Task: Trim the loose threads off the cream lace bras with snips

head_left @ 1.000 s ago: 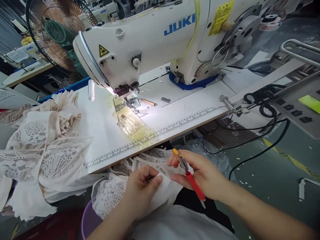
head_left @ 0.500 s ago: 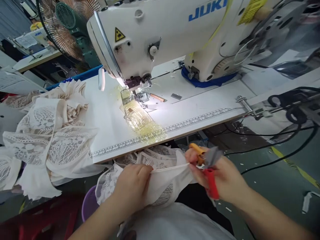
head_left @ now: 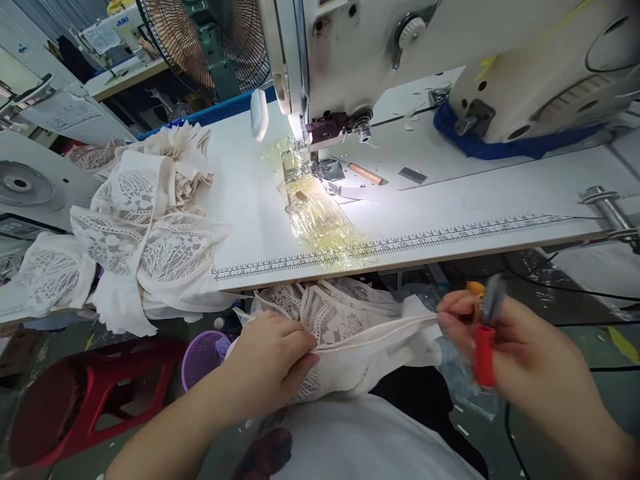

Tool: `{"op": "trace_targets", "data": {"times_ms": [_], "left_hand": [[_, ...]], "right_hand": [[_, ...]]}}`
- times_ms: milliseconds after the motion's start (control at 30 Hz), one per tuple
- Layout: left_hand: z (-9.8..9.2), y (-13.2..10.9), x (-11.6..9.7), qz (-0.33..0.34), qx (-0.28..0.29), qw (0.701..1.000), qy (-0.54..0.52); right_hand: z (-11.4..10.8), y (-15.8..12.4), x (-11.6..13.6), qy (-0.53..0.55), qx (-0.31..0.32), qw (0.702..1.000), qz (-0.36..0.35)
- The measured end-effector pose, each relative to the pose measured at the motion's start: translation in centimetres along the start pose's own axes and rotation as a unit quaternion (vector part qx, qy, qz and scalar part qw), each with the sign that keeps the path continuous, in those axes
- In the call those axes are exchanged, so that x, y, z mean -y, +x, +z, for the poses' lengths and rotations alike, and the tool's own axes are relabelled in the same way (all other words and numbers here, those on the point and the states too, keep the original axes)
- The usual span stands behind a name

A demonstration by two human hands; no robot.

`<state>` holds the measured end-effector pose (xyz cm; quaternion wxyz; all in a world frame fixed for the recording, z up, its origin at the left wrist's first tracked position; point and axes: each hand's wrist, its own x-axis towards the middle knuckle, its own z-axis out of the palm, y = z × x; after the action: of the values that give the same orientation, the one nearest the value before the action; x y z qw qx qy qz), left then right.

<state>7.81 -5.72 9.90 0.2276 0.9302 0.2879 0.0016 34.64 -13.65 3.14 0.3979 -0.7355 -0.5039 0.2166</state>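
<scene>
A white lace bra (head_left: 345, 327) is stretched between my hands over my lap, below the table's front edge. My left hand (head_left: 273, 357) is closed on its band near the cups, thumb and fingers pinching the edge. My right hand (head_left: 500, 340) pinches the far end of the band between thumb and fingertip. In the same hand rest thread snips (head_left: 484, 353) with red and orange grips and a grey blade part, somewhat blurred. The sewing machine (head_left: 350, 73) stands above the table (head_left: 240, 220), its needle area lit.
A pile of lace bras (head_left: 165, 247) lies on the table's left side and hangs over its edge. A purple basket (head_left: 200, 360) and a red stool (head_left: 100, 400) stand below. Near the needle are a wooden-handled tool (head_left: 365, 174) and yellowish clear tape (head_left: 320, 220). A fan (head_left: 210, 47) stands behind.
My right hand has moved right with the band's end and the snips, drawing the band out longer. The left hand keeps its grip. The whole view has shifted closer and to the left.
</scene>
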Motion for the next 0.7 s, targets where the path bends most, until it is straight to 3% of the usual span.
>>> {"op": "trace_targets", "data": {"times_ms": [100, 200, 333, 467, 600, 700], "left_hand": [[-0.6, 0.8, -0.9, 0.009, 0.042, 0.999, 0.020], [-0.5, 1.5, -1.4, 0.018, 0.060, 0.997, 0.036], [-0.4, 1.4, -1.2, 0.066, 0.050, 0.994, 0.066], [-1.7, 0.5, -0.6, 0.062, 0.083, 0.989, 0.105], [-3.2, -1.1, 0.6, 0.036, 0.082, 0.988, 0.127], [-4.0, -2.2, 1.6, 0.016, 0.069, 0.994, 0.083]], "right_hand": [[0.8, 0.3, 1.7, 0.039, 0.099, 0.982, -0.154], [2.6, 0.4, 4.3, 0.087, 0.236, 0.930, -0.269], [4.4, 0.3, 6.3, 0.083, 0.311, 0.918, -0.234], [4.5, 0.5, 6.2, 0.115, 0.364, 0.907, -0.179], [4.2, 0.8, 6.1, 0.124, 0.367, 0.907, -0.166], [4.1, 1.0, 6.3, 0.127, 0.373, 0.907, -0.151]]}}
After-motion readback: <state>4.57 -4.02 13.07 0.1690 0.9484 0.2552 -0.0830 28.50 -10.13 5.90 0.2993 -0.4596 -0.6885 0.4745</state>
